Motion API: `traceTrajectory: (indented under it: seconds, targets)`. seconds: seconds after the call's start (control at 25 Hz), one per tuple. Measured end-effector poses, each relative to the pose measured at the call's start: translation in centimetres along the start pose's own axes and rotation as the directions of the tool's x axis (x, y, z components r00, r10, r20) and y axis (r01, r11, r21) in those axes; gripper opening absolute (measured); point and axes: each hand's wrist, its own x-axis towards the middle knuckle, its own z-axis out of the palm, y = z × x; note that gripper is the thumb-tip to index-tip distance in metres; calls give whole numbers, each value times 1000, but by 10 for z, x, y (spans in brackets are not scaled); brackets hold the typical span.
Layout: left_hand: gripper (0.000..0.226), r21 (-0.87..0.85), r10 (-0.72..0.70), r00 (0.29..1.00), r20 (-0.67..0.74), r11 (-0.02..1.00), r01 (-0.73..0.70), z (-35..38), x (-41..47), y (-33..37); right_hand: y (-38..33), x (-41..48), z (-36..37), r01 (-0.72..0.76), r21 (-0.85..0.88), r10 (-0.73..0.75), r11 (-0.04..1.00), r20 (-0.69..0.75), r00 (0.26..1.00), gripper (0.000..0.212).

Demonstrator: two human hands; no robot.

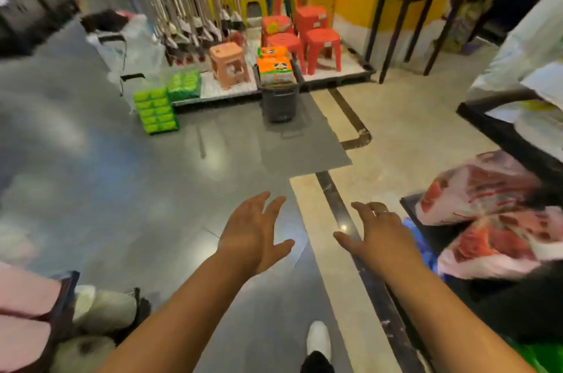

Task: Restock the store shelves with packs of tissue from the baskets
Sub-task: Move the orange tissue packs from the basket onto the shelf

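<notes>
Both hands are held out over the floor [137,189] with fingers spread and loose, holding nothing: the left hand [256,232] is palm inward, the right hand [376,237] palm down. The dark basket [278,104] stands well apart from them, straight ahead at the far side of the aisle, more in line with the left hand than the right. Orange tissue packs [274,66] are stacked upright in it, their long axis vertical, rising well above its rim. They are glossy, printed and soft-looking; details blur. The shelf [499,134] lies at the near right, just beside the right hand. My judgement is that the basket must be reached first.
</notes>
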Motion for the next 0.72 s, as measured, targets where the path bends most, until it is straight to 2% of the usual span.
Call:
traceTrajectory:
  seconds: [0.24,0.4,0.56,0.72]
  targets:
    - [82,-20,-210,978,-19,978,209,-35,150,-76,-53,215,-13,176,9,-176,984,60,983,72]
    - [83,-36,-269,963,-22,963,268,-54,274,-143,-99,365,-11,247,-15,-244,969,105,964,72]
    - [84,-54,-290,957,12,956,290,-63,405,-219,-135,508,-1,221,-50,-213,974,120,970,75]
    - [84,-4,-235,970,65,972,236,-91,537,-288,-169,644,-4,172,-32,-167,985,129,978,76]
